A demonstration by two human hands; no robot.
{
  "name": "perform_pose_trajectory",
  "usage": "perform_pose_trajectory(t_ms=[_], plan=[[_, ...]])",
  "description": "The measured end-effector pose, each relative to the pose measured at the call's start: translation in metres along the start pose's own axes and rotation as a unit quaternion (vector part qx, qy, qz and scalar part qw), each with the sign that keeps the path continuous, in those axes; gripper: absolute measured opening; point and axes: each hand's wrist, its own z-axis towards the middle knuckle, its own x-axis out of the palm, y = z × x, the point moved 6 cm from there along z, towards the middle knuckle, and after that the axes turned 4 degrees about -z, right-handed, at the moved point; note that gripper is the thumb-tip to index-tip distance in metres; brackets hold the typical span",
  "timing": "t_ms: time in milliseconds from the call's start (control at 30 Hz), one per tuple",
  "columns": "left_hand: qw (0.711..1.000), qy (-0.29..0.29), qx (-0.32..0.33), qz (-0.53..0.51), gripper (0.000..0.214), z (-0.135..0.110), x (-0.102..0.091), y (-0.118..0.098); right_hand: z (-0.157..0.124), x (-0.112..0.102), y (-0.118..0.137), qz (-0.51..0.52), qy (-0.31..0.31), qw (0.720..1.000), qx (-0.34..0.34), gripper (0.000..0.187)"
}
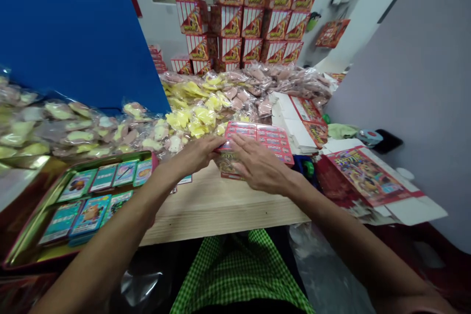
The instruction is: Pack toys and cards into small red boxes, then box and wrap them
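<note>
My left hand [196, 153] and my right hand [259, 166] meet over a red printed cardboard box [270, 140] at the far side of a pale wooden board [217, 206]. The left hand grips the box's left edge with curled fingers. The right hand lies flat on top of the box with its fingers stretched out toward the left. Part of the box's front is hidden under the right hand.
A red tin tray [35, 216] of small card packs sits at the left. Heaps of bagged yellow and pink toys [191, 113] lie behind. Flat box blanks [368, 176] rest at the right. Stacked red boxes [250, 14] line the back wall.
</note>
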Motion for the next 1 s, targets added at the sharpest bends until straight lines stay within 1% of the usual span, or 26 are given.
perform_pose_trajectory(t_ms=[67, 100, 167, 200, 267, 300, 367, 400, 433, 467, 533, 567, 600, 667, 700, 767, 800, 833, 867, 900, 933, 967, 1000], plan=[[1.000, 0.007, -0.005, -0.002, 0.055, 0.004, 0.008, -0.005, -0.006, 0.010, 0.006, -0.032, 0.040, 0.998, 0.020, 0.058], [1.000, -0.003, -0.007, -0.013, 0.059, 0.005, 0.012, -0.008, -0.011, 0.014, 0.004, -0.047, 0.056, 0.997, 0.036, 0.059], [0.997, -0.047, -0.018, -0.060, 0.074, 0.001, 0.016, -0.011, -0.023, 0.017, -0.003, -0.065, 0.074, 0.994, 0.050, 0.059], [0.993, -0.072, -0.029, -0.094, 0.082, -0.004, 0.018, -0.011, -0.029, 0.015, -0.007, -0.066, 0.072, 0.994, 0.048, 0.057], [0.976, -0.104, -0.063, -0.180, 0.091, -0.017, 0.020, -0.005, -0.040, 0.005, -0.022, -0.057, 0.048, 0.995, 0.060, 0.052], [0.965, -0.107, -0.085, -0.225, 0.092, -0.022, 0.022, -0.001, -0.044, -0.003, -0.034, -0.051, 0.025, 0.995, 0.084, 0.051], [0.937, -0.115, -0.130, -0.304, 0.085, -0.027, 0.024, 0.008, -0.049, -0.018, -0.062, -0.049, -0.024, 0.984, 0.172, 0.055], [0.922, -0.130, -0.150, -0.332, 0.079, -0.025, 0.023, 0.011, -0.049, -0.022, -0.076, -0.051, -0.033, 0.973, 0.224, 0.058], [0.910, -0.151, -0.165, -0.349, 0.074, -0.019, 0.021, 0.013, -0.048, -0.022, -0.088, -0.049, -0.024, 0.961, 0.270, 0.061], [0.903, -0.171, -0.173, -0.354, 0.070, -0.010, 0.020, 0.013, -0.044, -0.017, -0.097, -0.039, 0.000, 0.953, 0.301, 0.062], [0.904, -0.188, -0.173, -0.343, 0.064, 0.014, 0.021, 0.008, -0.031, -0.001, -0.103, -0.001, 0.060, 0.945, 0.322, 0.063], [0.909, -0.182, -0.168, -0.336, 0.061, 0.027, 0.024, 0.004, -0.024, 0.007, -0.102, 0.020, 0.076, 0.944, 0.321, 0.061], [0.912, -0.174, -0.163, -0.332, 0.057, 0.039, 0.027, 0.001, -0.018, 0.013, -0.101, 0.038, 0.077, 0.944, 0.320, 0.059], [0.911, -0.170, -0.160, -0.340, 0.049, 0.053, 0.032, 0.000, -0.012, 0.018, -0.101, 0.067, 0.047, 0.942, 0.324, 0.055], [0.906, -0.175, -0.162, -0.351, 0.046, 0.055, 0.033, 0.002, -0.012, 0.018, -0.102, 0.088, 0.026, 0.940, 0.330, 0.053], [0.887, -0.195, -0.174, -0.380, 0.049, 0.051, 0.033, 0.010, -0.019, 0.016, -0.108, 0.145, -0.032, 0.927, 0.344, 0.052], [0.873, -0.212, -0.185, -0.398, 0.053, 0.046, 0.033, 0.016, -0.027, 0.014, -0.111, 0.180, -0.073, 0.914, 0.356, 0.053], [0.856, -0.232, -0.199, -0.417, 0.058, 0.040, 0.033, 0.022, -0.036, 0.013, -0.116, 0.228, -0.129, 0.890, 0.375, 0.056], [0.838, -0.251, -0.213, -0.436, 0.062, 0.034, 0.035, 0.028, -0.048, 0.013, -0.120, 0.283, -0.192, 0.852, 0.396, 0.060], [0.820, -0.265, -0.226, -0.455, 0.066, 0.028, 0.038, 0.033, -0.060, 0.017, -0.123, 0.344, -0.253, 0.803, 0.416, 0.065], [0.804, -0.272, -0.235, -0.473, 0.070, 0.024, 0.044, 0.036, -0.070, 0.025, -0.124, 0.406, -0.306, 0.746, 0.430, 0.067], [0.792, -0.270, -0.239, -0.492, 0.072, 0.021, 0.052, 0.037, -0.077, 0.035, -0.124, 0.470, -0.344, 0.687, 0.435, 0.066], [0.783, -0.261, -0.240, -0.511, 0.073, 0.020, 0.060, 0.037, -0.080, 0.046, -0.121, 0.529, -0.367, 0.631, 0.433, 0.061]])
